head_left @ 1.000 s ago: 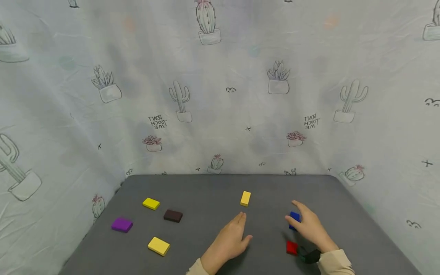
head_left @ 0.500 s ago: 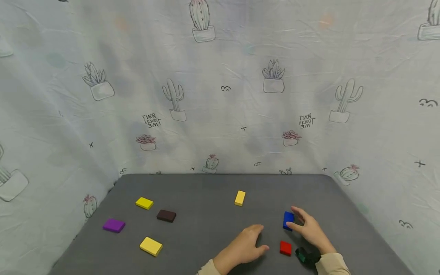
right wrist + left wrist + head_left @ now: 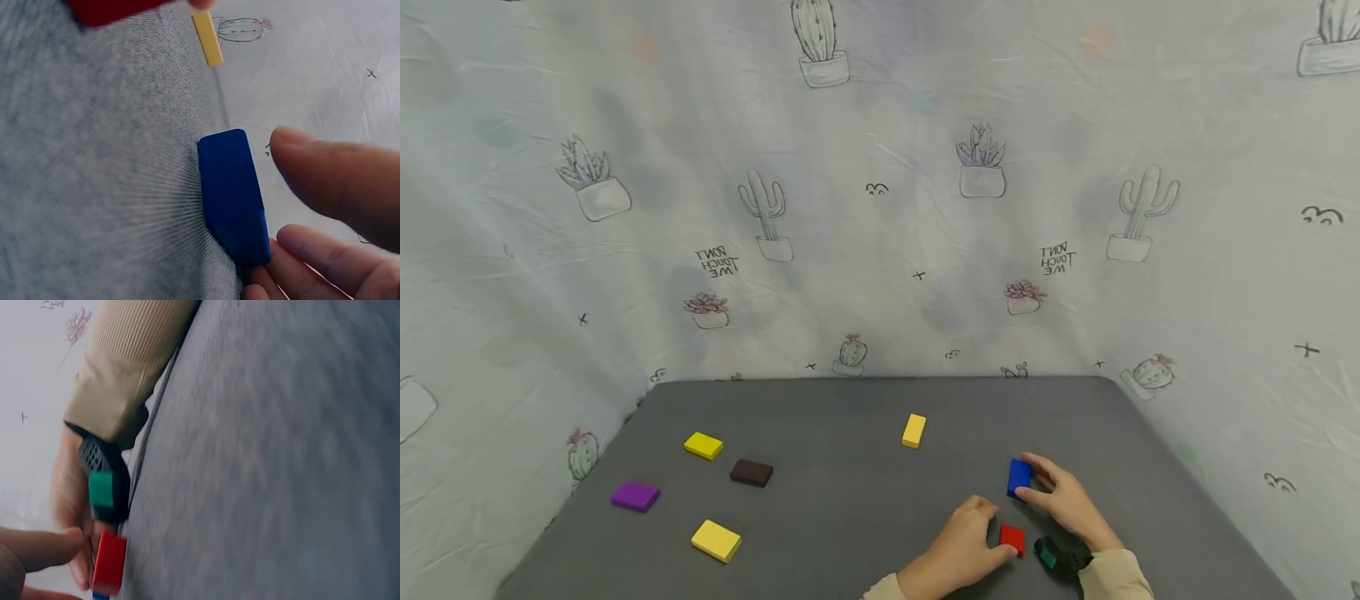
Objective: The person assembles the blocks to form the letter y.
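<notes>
Loosely, with nothing grasped, left hand [image 3: 958, 547] and right hand [image 3: 1067, 501] curve above grey tabletop [image 3: 827, 508] before cactus-printed cloth [image 3: 842, 292].

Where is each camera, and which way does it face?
Head: on the head, facing forward, down at the table; left hand, right hand and sleeves show.
Left wrist: on that wrist, facing the red block; left fingers, right hand and right sleeve show.
Right wrist: on that wrist, facing the blue block; right thumb, fingers and another fingertip show.
Both wrist views share the red block.
</notes>
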`<state>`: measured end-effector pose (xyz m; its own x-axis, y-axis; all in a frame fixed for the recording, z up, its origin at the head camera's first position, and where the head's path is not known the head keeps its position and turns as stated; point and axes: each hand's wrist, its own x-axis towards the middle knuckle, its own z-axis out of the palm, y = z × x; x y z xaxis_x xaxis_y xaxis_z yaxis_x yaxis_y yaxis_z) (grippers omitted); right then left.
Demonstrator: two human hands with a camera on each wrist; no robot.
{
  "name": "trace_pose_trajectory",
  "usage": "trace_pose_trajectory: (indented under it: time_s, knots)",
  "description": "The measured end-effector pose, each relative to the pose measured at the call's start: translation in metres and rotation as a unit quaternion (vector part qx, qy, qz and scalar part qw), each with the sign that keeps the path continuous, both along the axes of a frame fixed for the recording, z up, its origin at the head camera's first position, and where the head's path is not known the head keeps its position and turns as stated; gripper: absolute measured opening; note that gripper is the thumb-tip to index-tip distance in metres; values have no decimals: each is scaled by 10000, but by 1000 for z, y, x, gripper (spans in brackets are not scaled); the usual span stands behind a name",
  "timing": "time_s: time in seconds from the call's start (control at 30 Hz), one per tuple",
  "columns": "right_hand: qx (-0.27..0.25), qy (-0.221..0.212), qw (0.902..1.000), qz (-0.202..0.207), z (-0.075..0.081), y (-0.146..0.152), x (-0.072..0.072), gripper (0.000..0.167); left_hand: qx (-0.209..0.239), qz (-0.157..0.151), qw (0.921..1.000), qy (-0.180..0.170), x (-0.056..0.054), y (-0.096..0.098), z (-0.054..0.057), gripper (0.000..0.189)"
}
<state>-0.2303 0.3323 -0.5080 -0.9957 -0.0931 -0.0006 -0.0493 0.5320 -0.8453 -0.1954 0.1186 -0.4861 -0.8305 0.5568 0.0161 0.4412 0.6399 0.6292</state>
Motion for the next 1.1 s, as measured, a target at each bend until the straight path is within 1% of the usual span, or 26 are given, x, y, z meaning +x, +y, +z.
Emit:
trace_pose_trajectory:
  time_s: [0.17, 0.23, 0.3, 0.43, 0.57, 0.67, 0.73, 0.9, 1.1]
  knots:
    - [41, 101, 9999, 14, -2, 1, 0, 68, 31, 252, 9997, 55, 6, 9, -4, 50]
    - [92, 141, 9999, 30, -3, 1, 0, 68, 43, 290, 9996, 14, 7, 11, -6, 50]
    - [111, 157, 9998, 87, -3, 1, 0, 67, 50, 269, 9996, 62, 8, 12, -8, 49]
    - [56, 194, 9996, 217, -2, 2, 1, 66, 66, 206, 9991, 373, 11, 12, -10, 45]
    - [-20, 129, 9994, 308, 1, 4, 2, 66, -41, 235, 9968, 758, 14, 15, -12, 46]
    - [56, 168, 9989, 438, 3, 6, 1, 66, -148, 286, 9949, 954, 16, 17, -13, 48]
    - [116, 284, 9983, 498, 3, 6, 0, 66, -188, 330, 9940, 1030, 16, 19, -13, 48]
    - [252, 577, 9965, 546, 2, 6, -1, 65, -140, 434, 9924, 1143, 16, 20, -14, 45]
    - [262, 606, 9966, 496, 0, 5, 1, 64, -67, 445, 9922, 1159, 17, 21, -17, 41]
